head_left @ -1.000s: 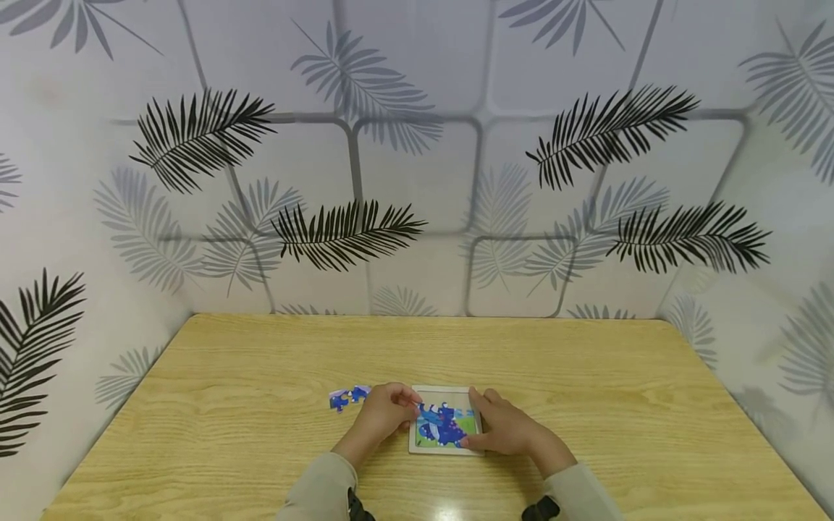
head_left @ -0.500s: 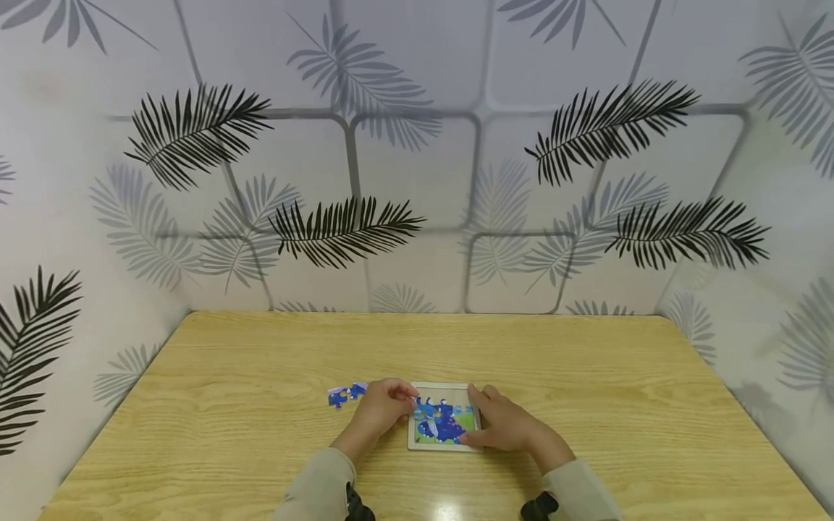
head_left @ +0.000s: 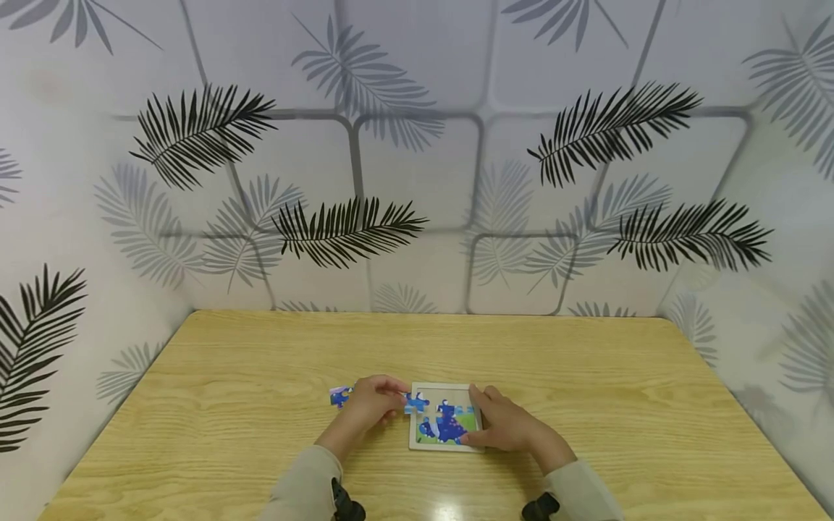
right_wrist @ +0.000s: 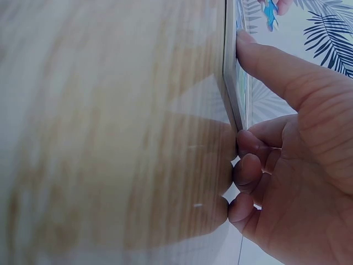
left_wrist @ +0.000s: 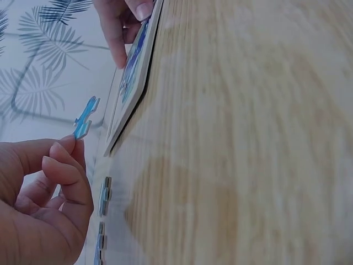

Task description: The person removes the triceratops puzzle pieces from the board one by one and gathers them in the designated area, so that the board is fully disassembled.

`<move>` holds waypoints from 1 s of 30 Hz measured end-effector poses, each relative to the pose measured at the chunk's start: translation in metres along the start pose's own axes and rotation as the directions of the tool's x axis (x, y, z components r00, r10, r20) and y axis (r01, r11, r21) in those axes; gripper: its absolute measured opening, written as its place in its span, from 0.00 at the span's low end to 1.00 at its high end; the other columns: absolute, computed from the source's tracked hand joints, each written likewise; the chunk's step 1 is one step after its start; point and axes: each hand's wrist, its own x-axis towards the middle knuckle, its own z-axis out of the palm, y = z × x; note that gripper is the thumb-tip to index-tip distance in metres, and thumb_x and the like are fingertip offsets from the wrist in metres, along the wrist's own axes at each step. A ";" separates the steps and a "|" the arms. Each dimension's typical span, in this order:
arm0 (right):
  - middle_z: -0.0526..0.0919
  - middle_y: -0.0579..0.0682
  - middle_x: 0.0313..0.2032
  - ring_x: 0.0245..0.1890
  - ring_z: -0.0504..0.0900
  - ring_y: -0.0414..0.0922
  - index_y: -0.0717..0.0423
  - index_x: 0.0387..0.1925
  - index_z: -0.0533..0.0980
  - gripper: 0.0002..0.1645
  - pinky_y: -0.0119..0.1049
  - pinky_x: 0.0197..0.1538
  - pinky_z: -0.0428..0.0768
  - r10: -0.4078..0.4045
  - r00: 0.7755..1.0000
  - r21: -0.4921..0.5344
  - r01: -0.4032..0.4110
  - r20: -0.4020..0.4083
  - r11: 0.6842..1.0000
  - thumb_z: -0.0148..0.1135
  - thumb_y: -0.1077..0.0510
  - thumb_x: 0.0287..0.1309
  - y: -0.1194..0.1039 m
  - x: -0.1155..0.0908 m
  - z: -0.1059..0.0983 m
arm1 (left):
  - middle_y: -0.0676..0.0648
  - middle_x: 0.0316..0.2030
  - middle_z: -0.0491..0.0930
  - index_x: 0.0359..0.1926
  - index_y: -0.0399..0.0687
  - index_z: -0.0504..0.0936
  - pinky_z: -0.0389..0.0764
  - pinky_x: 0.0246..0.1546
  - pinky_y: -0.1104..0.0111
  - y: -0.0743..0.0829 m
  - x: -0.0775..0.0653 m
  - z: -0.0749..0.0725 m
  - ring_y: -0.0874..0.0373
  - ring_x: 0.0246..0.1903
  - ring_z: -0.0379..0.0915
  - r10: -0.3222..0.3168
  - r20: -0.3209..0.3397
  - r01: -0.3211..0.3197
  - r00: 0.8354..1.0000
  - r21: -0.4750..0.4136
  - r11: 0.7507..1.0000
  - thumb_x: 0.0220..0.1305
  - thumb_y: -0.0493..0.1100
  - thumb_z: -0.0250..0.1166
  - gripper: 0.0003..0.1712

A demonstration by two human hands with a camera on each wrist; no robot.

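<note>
My left hand [head_left: 371, 405] pinches a blue jigsaw piece [head_left: 417, 402] between thumb and index finger, over the upper left part of a pale puzzle tray [head_left: 446, 448]. The left wrist view has this piece [left_wrist: 86, 118] raised above the table, tilted at the fingertips. Joined pieces [head_left: 449, 427] with a blue dinosaur picture fill the tray's lower part; its bare backing shows along the top. My right hand [head_left: 508, 423] grips the tray's right edge, the thumb lying on top. From the right wrist, the other fingers [right_wrist: 248, 168] curl at the edge, close to the table.
Loose jigsaw pieces [head_left: 339, 396] lie on the wooden table [head_left: 260, 405] left of the tray, partly hidden by my left hand. Two of these pieces [left_wrist: 105, 196] show edge-on in the left wrist view. A leaf-patterned wall [head_left: 417, 275] stands behind the table.
My left hand has moved a little left, drawing the pinched piece away from the joined pieces, where a bare gap now shows. The right hand and tray stay in place.
</note>
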 end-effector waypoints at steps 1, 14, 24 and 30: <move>0.66 0.59 0.57 0.53 0.68 0.49 0.64 0.71 0.52 0.56 0.51 0.62 0.66 -0.002 1.000 0.001 0.002 0.002 1.000 0.69 0.44 0.50 0.000 0.000 0.000 | 0.49 0.27 0.77 0.40 0.41 0.81 0.68 0.20 0.73 -0.001 0.000 -0.001 0.61 0.22 0.68 -0.001 -0.001 0.001 1.000 0.002 1.000 0.59 0.35 0.64 0.07; 0.66 0.58 0.55 0.50 0.68 0.48 0.64 0.70 0.52 0.55 0.50 0.61 0.66 -0.003 1.000 -0.012 0.003 -0.001 1.000 0.69 0.44 0.51 -0.001 0.000 0.000 | 0.49 0.29 0.80 0.39 0.38 0.82 0.67 0.19 0.74 -0.021 -0.010 -0.034 0.62 0.20 0.65 0.015 -0.014 -0.014 1.000 0.026 1.000 0.59 0.33 0.64 0.07; 0.66 0.59 0.56 0.50 0.67 0.48 0.65 0.70 0.52 0.55 0.51 0.61 0.66 -0.015 1.000 0.000 0.015 0.003 1.000 0.69 0.44 0.51 0.000 0.000 0.001 | 0.49 0.30 0.81 0.38 0.38 0.82 0.65 0.19 0.72 -0.027 -0.027 -0.064 0.60 0.20 0.65 -0.032 -0.070 0.034 0.997 0.027 0.999 0.59 0.32 0.64 0.05; 0.66 0.58 0.55 0.49 0.67 0.48 0.66 0.70 0.52 0.55 0.51 0.61 0.66 -0.015 1.000 0.006 0.015 0.003 1.000 0.69 0.44 0.51 0.000 0.000 0.000 | 0.49 0.28 0.80 0.36 0.38 0.82 0.65 0.18 0.72 -0.035 -0.029 -0.083 0.60 0.19 0.65 -0.052 -0.133 0.057 0.990 0.039 0.998 0.58 0.31 0.64 0.05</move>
